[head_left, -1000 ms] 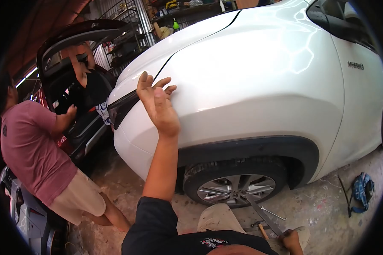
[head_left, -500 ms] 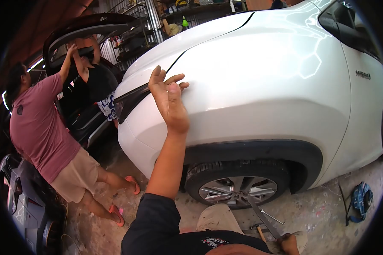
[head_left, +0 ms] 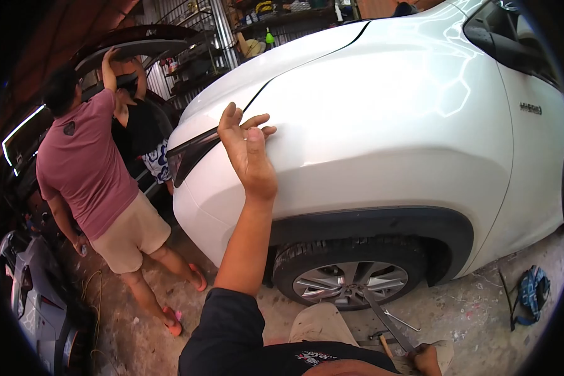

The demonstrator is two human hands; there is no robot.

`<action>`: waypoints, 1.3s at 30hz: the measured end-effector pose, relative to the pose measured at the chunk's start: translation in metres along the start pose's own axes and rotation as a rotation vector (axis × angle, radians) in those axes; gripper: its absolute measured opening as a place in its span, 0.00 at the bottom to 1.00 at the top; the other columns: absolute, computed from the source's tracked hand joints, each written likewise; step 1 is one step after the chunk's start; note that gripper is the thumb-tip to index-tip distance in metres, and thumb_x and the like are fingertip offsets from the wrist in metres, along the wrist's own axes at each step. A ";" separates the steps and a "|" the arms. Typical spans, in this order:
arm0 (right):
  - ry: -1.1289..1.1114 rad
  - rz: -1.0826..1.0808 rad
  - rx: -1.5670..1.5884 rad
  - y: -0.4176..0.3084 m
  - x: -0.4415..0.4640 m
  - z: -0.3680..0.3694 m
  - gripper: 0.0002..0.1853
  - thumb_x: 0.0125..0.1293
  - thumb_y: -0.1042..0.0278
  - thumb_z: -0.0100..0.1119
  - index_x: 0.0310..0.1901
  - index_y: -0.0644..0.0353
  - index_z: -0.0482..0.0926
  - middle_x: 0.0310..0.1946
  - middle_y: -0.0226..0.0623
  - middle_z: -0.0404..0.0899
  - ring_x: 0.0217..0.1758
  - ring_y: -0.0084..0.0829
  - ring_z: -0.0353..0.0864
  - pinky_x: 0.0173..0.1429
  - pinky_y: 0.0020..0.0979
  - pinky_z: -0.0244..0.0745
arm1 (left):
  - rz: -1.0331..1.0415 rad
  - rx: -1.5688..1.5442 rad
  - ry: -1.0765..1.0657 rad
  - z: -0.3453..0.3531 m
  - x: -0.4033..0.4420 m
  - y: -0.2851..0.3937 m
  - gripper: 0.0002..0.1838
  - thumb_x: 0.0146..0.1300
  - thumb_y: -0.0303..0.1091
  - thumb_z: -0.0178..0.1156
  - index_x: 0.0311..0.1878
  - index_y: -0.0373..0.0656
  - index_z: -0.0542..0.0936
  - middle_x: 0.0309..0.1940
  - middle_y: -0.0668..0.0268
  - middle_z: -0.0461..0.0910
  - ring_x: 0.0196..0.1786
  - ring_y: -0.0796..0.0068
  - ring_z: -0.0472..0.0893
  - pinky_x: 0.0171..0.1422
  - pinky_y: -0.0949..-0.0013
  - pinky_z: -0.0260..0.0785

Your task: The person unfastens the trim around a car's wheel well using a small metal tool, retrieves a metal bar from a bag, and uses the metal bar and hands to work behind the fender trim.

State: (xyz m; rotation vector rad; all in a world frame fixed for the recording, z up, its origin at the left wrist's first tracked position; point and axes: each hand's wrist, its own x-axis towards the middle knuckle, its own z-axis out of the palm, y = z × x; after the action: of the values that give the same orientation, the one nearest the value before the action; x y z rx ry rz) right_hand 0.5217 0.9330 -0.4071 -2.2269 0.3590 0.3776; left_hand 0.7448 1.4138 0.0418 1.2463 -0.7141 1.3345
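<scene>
My left hand (head_left: 249, 153) is raised beside the white car's front fender (head_left: 370, 125), close to the headlight (head_left: 194, 153). Its fingers are bent but apart, and nothing shows in them. I cannot tell whether the fingertips touch the paint. Low at the right, my right hand (head_left: 427, 360) is closed around the near end of a long flat metal bar (head_left: 388, 319). The bar's far end points toward the front wheel (head_left: 351, 282). A hammer (head_left: 383, 343) with a wooden handle and a thin metal rod (head_left: 402, 321) are near the bar.
A person in a pink shirt (head_left: 91, 163) stands at the left with one arm up at a raised car tailgate (head_left: 131, 47). Another person in a black top (head_left: 145, 125) stands beyond. A blue patterned bag (head_left: 532, 294) lies on the floor at right. Shelves (head_left: 282, 15) line the back.
The person in pink has shifted right and lowered one arm, the other still raised. My hands and the metal bar have hardly moved.
</scene>
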 end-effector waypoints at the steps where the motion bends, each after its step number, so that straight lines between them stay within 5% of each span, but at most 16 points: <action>1: -0.004 0.030 0.018 -0.005 -0.003 -0.001 0.10 0.66 0.71 0.65 0.44 0.69 0.85 0.32 0.48 0.86 0.33 0.42 0.83 0.39 0.44 0.77 | -0.001 -0.001 -0.001 0.000 0.000 0.000 0.35 0.77 0.47 0.51 0.80 0.41 0.55 0.69 0.52 0.59 0.64 0.60 0.72 0.66 0.56 0.69; 5: 0.015 -0.013 0.013 -0.012 -0.008 -0.002 0.10 0.66 0.71 0.65 0.43 0.69 0.85 0.31 0.49 0.86 0.33 0.42 0.83 0.40 0.44 0.77 | 0.007 -0.004 0.001 -0.001 0.001 -0.001 0.35 0.77 0.47 0.51 0.79 0.40 0.56 0.69 0.52 0.59 0.64 0.60 0.72 0.65 0.56 0.69; 7: 0.092 0.085 -0.018 -0.017 -0.007 0.001 0.21 0.49 0.62 0.83 0.37 0.71 0.87 0.30 0.49 0.88 0.34 0.38 0.88 0.44 0.39 0.81 | 0.012 -0.004 -0.001 -0.001 0.001 -0.002 0.34 0.77 0.46 0.50 0.79 0.40 0.56 0.69 0.52 0.59 0.64 0.61 0.73 0.65 0.56 0.69; 39: 0.104 0.045 -0.068 -0.006 -0.001 0.002 0.24 0.48 0.57 0.83 0.37 0.71 0.87 0.30 0.51 0.88 0.35 0.43 0.89 0.45 0.40 0.81 | 0.016 0.005 -0.011 -0.001 0.001 -0.002 0.34 0.78 0.45 0.50 0.79 0.40 0.56 0.70 0.52 0.59 0.63 0.61 0.73 0.65 0.57 0.70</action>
State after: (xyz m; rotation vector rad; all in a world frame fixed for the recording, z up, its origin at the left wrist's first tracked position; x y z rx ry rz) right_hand 0.5225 0.9389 -0.4035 -2.3140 0.4578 0.3030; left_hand 0.7462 1.4153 0.0419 1.2552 -0.7303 1.3448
